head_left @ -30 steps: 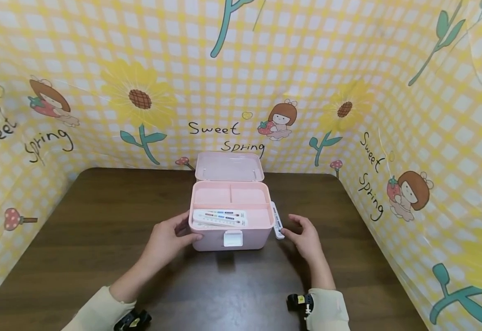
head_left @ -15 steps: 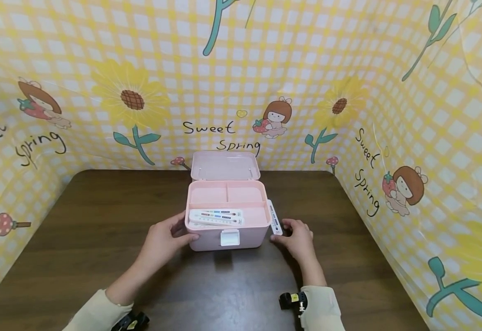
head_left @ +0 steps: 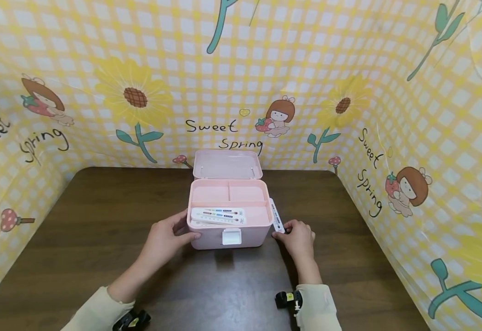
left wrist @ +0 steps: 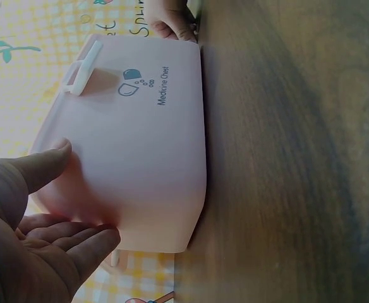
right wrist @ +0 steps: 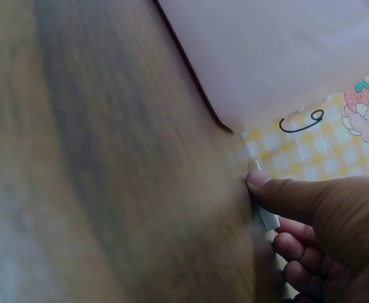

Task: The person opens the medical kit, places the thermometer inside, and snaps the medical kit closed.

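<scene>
A pink medicine chest (head_left: 249,238) stands on the table with its lid (head_left: 227,164) raised behind it. In its top tray (head_left: 255,212), the front compartment holds a few slim white cases (head_left: 218,216) with coloured print, lying overlapped at the left. My left hand (head_left: 164,241) holds the chest's front left corner, thumb on the front face and fingers along the side. Outside the chest's right wall, my right hand (head_left: 299,240) pinches the near end of another slim white printed case (head_left: 276,215) between thumb and fingers. The right wrist view shows the thumb pressed on that case (right wrist: 270,219).
The dark wooden table (head_left: 112,202) runs around the chest on all sides. A yellow checked cloth (head_left: 207,92) with printed flowers walls in the back and both sides. A white latch (head_left: 231,236) sticks out from the chest's front.
My right hand has shifted slightly left and closed its fingers on the near end of the slim white case. The left hand and chest keep their places; the head view sways slightly.
</scene>
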`<state>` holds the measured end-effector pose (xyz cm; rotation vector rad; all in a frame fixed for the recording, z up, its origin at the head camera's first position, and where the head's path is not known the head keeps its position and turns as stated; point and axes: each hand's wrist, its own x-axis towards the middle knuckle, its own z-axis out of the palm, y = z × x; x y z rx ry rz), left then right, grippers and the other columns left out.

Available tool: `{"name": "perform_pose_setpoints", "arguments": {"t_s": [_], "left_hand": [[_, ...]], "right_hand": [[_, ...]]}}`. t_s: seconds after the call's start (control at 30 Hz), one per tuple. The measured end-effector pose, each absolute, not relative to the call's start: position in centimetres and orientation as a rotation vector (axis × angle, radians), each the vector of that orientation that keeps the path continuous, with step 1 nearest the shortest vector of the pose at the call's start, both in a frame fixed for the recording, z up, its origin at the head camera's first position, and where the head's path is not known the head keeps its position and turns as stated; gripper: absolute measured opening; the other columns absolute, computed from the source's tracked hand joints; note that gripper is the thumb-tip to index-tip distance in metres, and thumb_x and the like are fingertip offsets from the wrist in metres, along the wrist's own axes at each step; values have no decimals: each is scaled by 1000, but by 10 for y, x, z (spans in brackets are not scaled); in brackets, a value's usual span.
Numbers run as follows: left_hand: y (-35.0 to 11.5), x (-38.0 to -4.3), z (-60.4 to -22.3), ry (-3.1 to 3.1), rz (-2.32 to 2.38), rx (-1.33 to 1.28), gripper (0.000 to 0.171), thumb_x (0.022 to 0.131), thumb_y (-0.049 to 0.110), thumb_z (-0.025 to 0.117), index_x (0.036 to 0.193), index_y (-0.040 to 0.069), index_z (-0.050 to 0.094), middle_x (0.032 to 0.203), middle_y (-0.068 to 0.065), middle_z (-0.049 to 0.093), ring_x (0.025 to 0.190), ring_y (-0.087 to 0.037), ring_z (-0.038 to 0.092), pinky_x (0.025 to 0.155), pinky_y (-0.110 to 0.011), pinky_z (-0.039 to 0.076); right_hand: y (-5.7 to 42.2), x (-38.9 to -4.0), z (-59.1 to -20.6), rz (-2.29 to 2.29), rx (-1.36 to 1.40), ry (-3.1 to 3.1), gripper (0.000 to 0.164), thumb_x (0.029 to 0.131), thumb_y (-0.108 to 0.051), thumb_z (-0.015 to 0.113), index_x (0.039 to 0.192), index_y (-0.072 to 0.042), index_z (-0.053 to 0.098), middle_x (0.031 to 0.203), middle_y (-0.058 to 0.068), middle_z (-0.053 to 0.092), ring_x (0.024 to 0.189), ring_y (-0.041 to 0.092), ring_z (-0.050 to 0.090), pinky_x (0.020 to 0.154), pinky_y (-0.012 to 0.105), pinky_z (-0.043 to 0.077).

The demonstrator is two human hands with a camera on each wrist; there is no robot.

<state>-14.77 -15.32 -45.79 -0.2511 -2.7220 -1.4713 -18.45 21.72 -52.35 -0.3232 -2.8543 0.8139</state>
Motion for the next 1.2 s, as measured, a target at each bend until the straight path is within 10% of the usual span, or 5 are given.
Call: {"name": "perform_pose_setpoints", "arguments": {"t_s": [0.63,0.9,1.2], "left_hand": [[-154,-146,-458,-2710,-1493,-269,81,80,32,89,148,6,54,140,-17,63,123,-33,66,91,-41,60],[-154,-146,-459,-2705,-1501,-263,81,80,31,90,148,5,54,140,-18,63,122,-33,66,90,-41,60],[-154,-147,-461,-2696,-1520,-261,81,80,30,90,148,5,54,140,-17,63,122,-32,67,90,-39,60]], "right_hand": [[226,-188,-515,862,-362,-2884,25,79,-30,83,91,-10,73,81,2,71,88,30,64,84,50,42],[244,-186,-508,1126,-317,-2836,25,80,-19,81,95,-3,71,79,5,69,65,16,62,58,27,50],[267,-182,-504,1170,-256,-2782,28,81,-20,84,99,-3,73,86,7,70,75,18,61,65,27,49]]}}
